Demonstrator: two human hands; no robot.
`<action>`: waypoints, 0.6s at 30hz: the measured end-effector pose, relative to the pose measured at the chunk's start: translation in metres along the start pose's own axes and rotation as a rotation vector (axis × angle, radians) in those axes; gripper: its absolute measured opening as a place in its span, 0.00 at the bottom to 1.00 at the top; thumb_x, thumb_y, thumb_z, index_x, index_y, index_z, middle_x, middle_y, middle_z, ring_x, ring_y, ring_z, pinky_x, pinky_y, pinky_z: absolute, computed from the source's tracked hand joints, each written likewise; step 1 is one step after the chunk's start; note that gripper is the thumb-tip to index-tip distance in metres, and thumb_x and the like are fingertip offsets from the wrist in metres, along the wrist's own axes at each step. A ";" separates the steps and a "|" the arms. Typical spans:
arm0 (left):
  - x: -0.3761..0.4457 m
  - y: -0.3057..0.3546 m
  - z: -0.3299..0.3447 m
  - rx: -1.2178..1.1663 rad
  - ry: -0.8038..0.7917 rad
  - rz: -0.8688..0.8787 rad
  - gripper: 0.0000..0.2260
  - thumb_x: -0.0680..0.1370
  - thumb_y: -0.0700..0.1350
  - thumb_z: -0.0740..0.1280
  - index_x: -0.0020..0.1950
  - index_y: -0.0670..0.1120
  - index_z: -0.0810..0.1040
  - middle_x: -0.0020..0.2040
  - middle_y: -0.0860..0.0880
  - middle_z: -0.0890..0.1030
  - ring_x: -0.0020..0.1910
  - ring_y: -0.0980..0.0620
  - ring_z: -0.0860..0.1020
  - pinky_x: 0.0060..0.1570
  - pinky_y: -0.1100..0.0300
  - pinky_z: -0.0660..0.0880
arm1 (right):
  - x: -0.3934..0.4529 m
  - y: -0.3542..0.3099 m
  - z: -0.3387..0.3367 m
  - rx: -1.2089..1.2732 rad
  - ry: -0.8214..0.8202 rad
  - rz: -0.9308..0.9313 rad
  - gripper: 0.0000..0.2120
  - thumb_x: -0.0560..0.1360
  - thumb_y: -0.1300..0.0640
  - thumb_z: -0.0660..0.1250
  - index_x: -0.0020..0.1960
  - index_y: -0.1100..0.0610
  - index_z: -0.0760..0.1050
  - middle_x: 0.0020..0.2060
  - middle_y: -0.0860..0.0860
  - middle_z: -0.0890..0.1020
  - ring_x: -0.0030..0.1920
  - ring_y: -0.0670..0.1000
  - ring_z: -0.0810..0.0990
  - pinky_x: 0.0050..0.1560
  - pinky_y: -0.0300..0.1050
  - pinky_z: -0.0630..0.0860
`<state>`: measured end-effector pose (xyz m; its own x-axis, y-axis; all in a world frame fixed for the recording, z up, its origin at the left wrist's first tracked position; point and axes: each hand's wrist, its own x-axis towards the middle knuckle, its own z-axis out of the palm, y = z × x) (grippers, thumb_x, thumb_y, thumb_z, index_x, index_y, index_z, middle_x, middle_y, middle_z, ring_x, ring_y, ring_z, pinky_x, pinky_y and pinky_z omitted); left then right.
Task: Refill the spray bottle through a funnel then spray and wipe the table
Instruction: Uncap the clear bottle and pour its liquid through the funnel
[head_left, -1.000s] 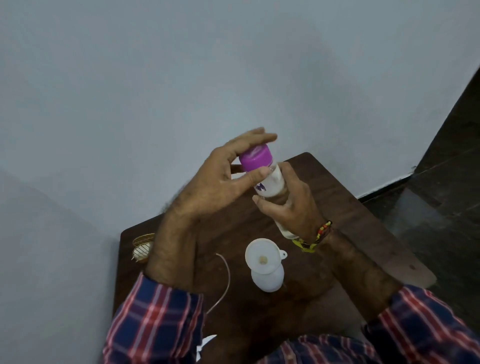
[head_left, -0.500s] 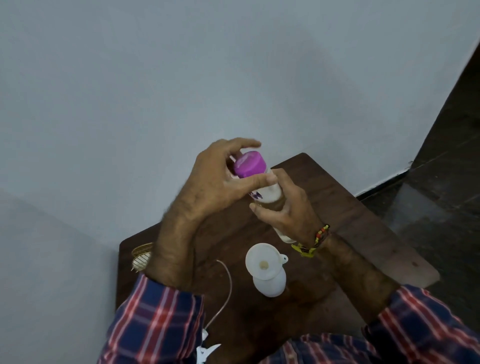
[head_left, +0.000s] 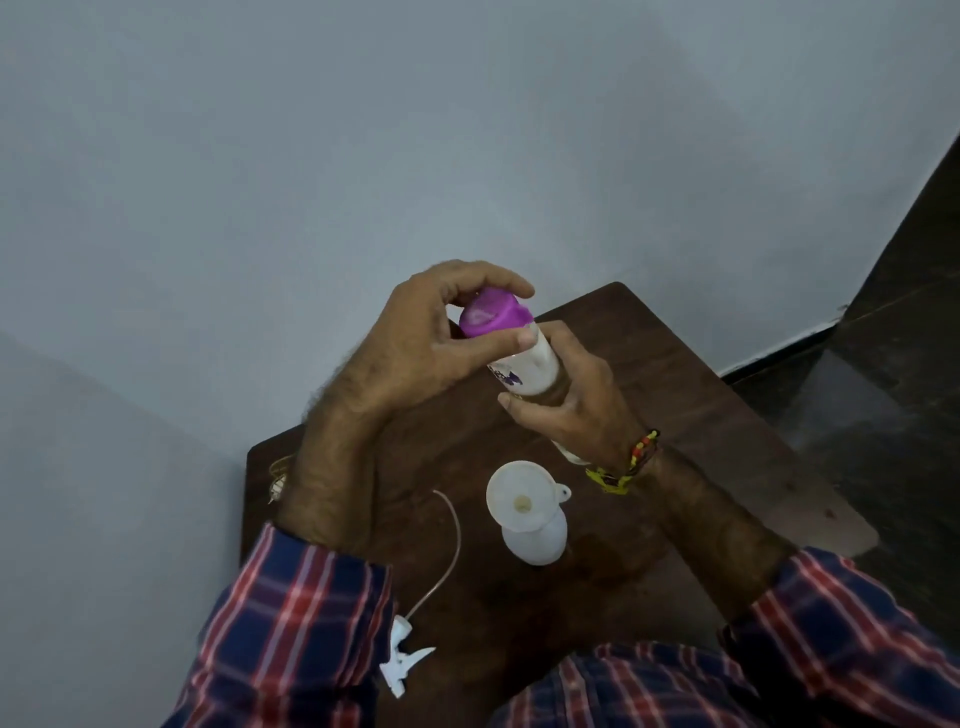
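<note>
The white spray bottle (head_left: 535, 540) stands upright on the dark wooden table (head_left: 675, 374) with a white funnel (head_left: 521, 503) seated in its open neck, so the setup for refilling looks done. Its detached trigger head (head_left: 402, 657), dip tube (head_left: 451, 540) curling away from it, lies on the table to the near left of the bottle. Above and beyond the bottle, off the table, the right hand (head_left: 571, 400) wraps its fingers around the body of a white refill bottle (head_left: 527, 366), held tilted. The left hand (head_left: 415, 348) curls thumb and fingers around that bottle's purple cap (head_left: 491, 314), which is on the neck; whether it is loosened I cannot tell. By my reading, the step in hand is uncapping the refill bottle. No liquid shows in the funnel, so pouring, refitting the trigger head, spraying and wiping all remain. A small wire basket-like thing (head_left: 278, 480) sits at the table's far left edge.
</note>
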<state>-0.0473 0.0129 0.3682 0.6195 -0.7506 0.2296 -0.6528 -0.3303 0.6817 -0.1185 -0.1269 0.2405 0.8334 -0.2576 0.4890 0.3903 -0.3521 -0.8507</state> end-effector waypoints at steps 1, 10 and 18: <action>0.000 0.001 0.006 0.060 0.078 -0.012 0.16 0.72 0.53 0.77 0.57 0.50 0.82 0.53 0.54 0.81 0.52 0.53 0.79 0.42 0.64 0.78 | 0.000 -0.001 0.001 0.001 0.000 -0.004 0.29 0.69 0.59 0.77 0.66 0.58 0.68 0.54 0.52 0.79 0.53 0.48 0.81 0.52 0.34 0.79; -0.011 -0.004 0.005 0.088 -0.015 -0.004 0.24 0.73 0.48 0.75 0.68 0.50 0.76 0.62 0.53 0.78 0.60 0.54 0.76 0.46 0.71 0.75 | -0.002 0.007 0.004 -0.003 -0.017 -0.011 0.27 0.70 0.61 0.77 0.64 0.62 0.69 0.53 0.54 0.79 0.52 0.50 0.81 0.52 0.42 0.82; -0.010 0.002 0.023 0.432 0.458 -0.246 0.23 0.72 0.70 0.67 0.50 0.51 0.77 0.45 0.54 0.78 0.41 0.54 0.75 0.41 0.67 0.71 | -0.003 0.004 0.006 -0.041 -0.014 -0.013 0.27 0.70 0.58 0.77 0.64 0.56 0.69 0.54 0.52 0.80 0.53 0.46 0.81 0.52 0.38 0.80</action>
<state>-0.0648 0.0069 0.3514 0.8323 -0.3379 0.4394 -0.5261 -0.7313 0.4341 -0.1169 -0.1224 0.2342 0.8339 -0.2407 0.4967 0.3846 -0.3921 -0.8357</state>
